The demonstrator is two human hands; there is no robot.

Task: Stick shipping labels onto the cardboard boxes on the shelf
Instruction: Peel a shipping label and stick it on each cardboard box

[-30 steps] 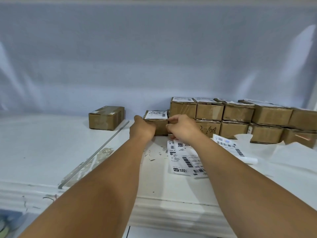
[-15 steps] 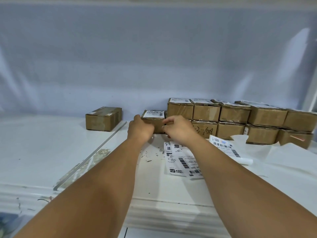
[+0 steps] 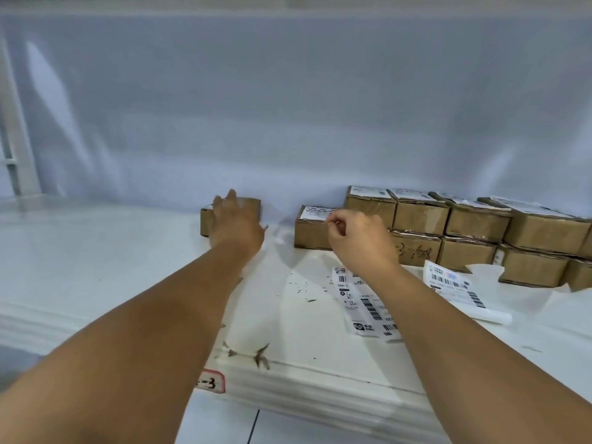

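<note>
Reaches flat-fingered left hand [image 3: 235, 225] over lone box [image 3: 251, 208] at far left, seemingly next for labelling; right hand [image 3: 358, 241] curled, empty, by labelled boxes [image 3: 419, 213] at far right; spare labels [image 3: 368, 302] lying near.

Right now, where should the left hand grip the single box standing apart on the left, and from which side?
Take the box across its top, coming from above and the front: fingers over the far edge, thumb on the near face. It lies flat with bare shelf before it, and the left hand is above it. Any gap behind it is hidden.
</note>
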